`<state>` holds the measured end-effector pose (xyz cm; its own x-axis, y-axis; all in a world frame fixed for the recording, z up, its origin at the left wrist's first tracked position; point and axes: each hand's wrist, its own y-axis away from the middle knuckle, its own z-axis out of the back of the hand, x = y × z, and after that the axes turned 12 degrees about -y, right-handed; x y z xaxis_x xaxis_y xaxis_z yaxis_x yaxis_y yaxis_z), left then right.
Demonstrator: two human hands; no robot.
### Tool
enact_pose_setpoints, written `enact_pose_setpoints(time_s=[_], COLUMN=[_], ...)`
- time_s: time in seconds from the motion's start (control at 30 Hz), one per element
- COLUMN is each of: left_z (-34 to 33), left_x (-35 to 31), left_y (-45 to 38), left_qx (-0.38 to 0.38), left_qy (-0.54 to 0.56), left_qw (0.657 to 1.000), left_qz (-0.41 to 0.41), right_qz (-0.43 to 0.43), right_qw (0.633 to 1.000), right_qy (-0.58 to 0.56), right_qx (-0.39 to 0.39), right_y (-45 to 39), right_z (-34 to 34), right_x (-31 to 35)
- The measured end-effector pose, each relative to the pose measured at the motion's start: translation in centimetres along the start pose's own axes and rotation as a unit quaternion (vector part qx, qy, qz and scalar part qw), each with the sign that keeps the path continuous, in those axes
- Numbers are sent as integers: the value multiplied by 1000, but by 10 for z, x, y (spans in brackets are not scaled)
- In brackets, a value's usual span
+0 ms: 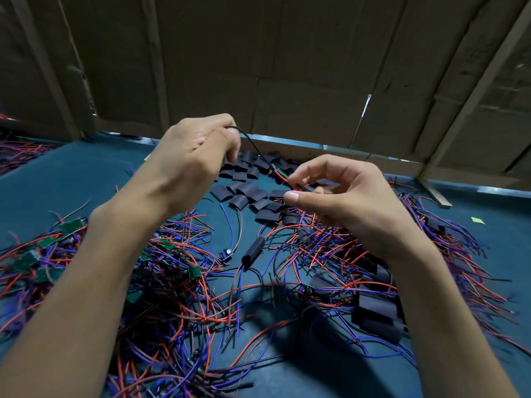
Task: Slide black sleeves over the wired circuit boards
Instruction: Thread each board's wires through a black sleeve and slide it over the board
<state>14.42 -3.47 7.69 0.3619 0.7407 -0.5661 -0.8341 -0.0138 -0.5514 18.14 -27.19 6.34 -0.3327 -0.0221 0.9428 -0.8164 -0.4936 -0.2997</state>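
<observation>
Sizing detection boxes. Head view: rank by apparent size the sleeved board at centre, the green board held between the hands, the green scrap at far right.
1. Sleeved board, clearly largest.
2. Held green board and green scrap: both tiny, look alike, so unranked.

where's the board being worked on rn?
Head view, centre: the small green board hangs on its wires between the left hand and right hand, above the loose black sleeves.

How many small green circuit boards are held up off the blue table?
1. The small green circuit board hangs by its wires between the left hand and the right hand, above the black sleeves. Others in the wire tangles may be hidden.
</observation>
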Motion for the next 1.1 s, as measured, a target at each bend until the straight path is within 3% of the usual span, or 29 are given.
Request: enact_pose_setpoints(time_s=[0.17,0.33,0.6,0.7,0.77,0.87,1.0,1.1], left_z=[-2,-5,-5,-4,-3,-3,-8,-13], left_x=[0,2,9,12,14,15,14,9], left_y=[1,0,1,0,0,1,2,3], left_qx=[17,36,18,17,18,31,52,55], left_qy=[-21,-25,-93,-109,-124,-150,-179,-168], left_qw=[1000,999,995,993,991,988,982,983], left_qz=[-1,19,28,36,37,32,7,-43], right_qz=[60,105,44,-69,-155,-207,-225,-220], right_qw=[989,950,940,983,985,955,866,829], right_qy=[110,280,334,171,4,-194,-424,-509], right_qx=[-73,-89,-57,11,74,91,136,79], right_y=[-4,-2,-1,3,5,4,2,2], right_z=[-8,-15,-8,3,7,8,7,4], right_x=[-6,-10,-1,8,11,13,19,23])
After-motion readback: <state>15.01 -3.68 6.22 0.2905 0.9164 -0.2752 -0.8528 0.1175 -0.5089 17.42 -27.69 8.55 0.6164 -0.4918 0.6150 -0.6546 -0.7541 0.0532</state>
